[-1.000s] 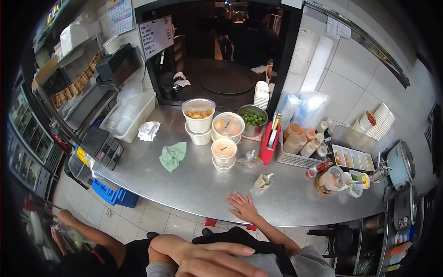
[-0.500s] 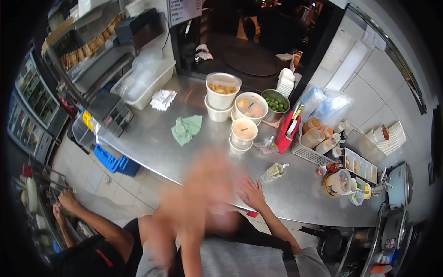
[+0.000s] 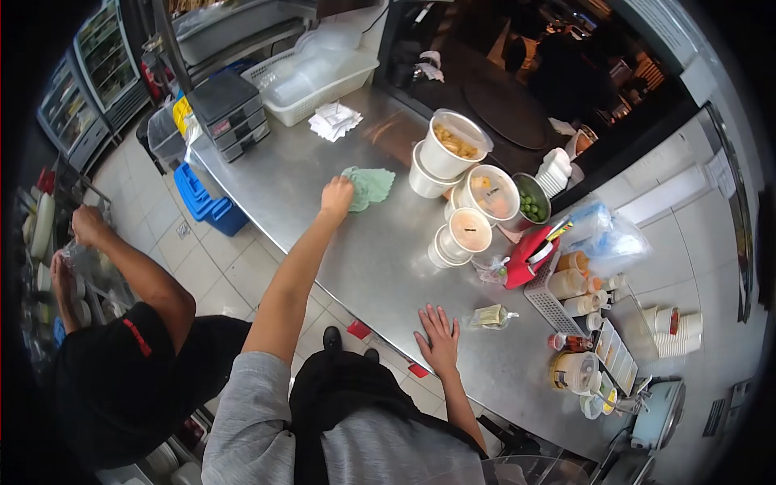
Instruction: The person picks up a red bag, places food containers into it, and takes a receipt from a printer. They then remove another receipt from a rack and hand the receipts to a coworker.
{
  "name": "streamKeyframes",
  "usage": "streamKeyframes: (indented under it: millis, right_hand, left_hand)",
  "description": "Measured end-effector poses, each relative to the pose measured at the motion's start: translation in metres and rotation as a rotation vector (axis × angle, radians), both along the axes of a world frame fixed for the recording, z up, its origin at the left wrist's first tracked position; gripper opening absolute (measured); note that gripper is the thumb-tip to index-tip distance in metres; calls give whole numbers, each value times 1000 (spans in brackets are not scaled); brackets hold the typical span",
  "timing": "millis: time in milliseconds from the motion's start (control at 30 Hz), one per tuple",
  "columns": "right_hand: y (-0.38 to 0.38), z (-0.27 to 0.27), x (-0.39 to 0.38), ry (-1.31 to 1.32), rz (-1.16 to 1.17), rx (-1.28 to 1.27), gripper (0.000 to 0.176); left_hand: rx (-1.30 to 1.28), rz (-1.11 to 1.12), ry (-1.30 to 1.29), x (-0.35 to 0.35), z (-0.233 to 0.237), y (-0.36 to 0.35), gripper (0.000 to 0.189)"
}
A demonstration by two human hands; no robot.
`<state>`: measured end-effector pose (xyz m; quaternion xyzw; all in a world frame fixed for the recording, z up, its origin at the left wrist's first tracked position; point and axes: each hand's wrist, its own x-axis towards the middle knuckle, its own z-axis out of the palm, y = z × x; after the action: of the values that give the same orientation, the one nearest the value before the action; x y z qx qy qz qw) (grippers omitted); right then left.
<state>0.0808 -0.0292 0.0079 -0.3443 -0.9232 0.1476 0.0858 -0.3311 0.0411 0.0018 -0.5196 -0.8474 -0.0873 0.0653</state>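
Observation:
My left hand [image 3: 338, 196] reaches out over the metal counter [image 3: 364, 250] and is closed on the near left side of a crumpled green cloth [image 3: 370, 187]. The rest of the cloth lies spread on the counter. My right hand [image 3: 439, 338] rests palm down near the counter's front edge, fingers stretched apart, holding nothing. Just right of it lies a small clear packet [image 3: 491, 317] with something pale inside. Beyond my hands stand lidded white tubs, among them a tall one with yellowish food [image 3: 454, 145] and a smaller one with pinkish contents [image 3: 469, 230].
A metal pot of green limes [image 3: 529, 198] stands behind the tubs. Sauce bottles fill a grey basket [image 3: 550, 295] at right. White paper packets [image 3: 335, 121] and a white basket [image 3: 311, 89] are at the back left. A co-worker in black [image 3: 145, 380] works at my left.
My left hand, blurred close to the camera before, now grips the cloth on the counter. My right hand stays flat on the counter. The view has turned, bringing more of the co-worker in.

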Motion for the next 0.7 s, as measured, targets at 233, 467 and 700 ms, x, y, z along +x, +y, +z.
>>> streamKeyframes:
  millis: [233,467,700]
  right_hand:
    - [1,1,-4,2,6,-10,52]
    - [1,-3,-2,-17,50,-5,52]
    - [1,-16,5,-22,112,29,53]
  left_hand:
    - [160,23,-396,3,-5,-8,27]
    - [1323,784,-81,81,-52,-159,39]
    - [53,485,-873,246,-275,-219,51]
